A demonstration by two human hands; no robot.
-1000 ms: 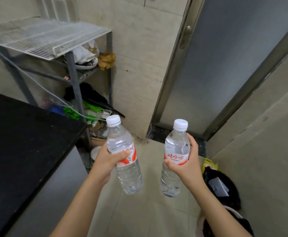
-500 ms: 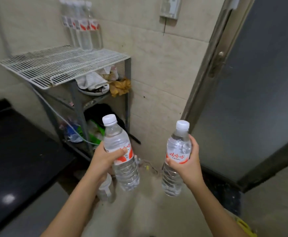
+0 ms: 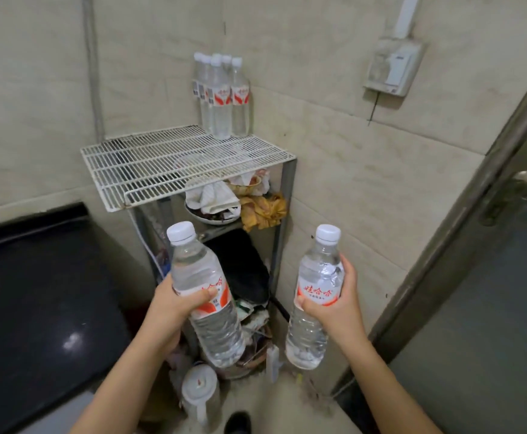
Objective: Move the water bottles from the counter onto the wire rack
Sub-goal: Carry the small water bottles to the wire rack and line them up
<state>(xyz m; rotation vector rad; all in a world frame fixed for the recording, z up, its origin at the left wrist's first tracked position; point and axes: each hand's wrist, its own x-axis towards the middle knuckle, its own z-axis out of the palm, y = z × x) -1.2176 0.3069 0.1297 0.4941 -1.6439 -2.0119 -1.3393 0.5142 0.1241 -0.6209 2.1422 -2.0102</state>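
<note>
Water bottles (image 3: 193, 267) — left hand (image 3: 171, 311), right hand (image 3: 337, 311) — each grip seemingly mid-label.

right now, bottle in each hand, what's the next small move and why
Probably raise both to the wire rack, bare in front: the left hand grips one bottle, the right hand a second bottle, both below it, and other bottles fill its back corner.

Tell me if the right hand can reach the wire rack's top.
Probably yes: the right hand grips a bottle below the wire rack, whose front is bare; standing bottles crowd only its back corner.
</note>
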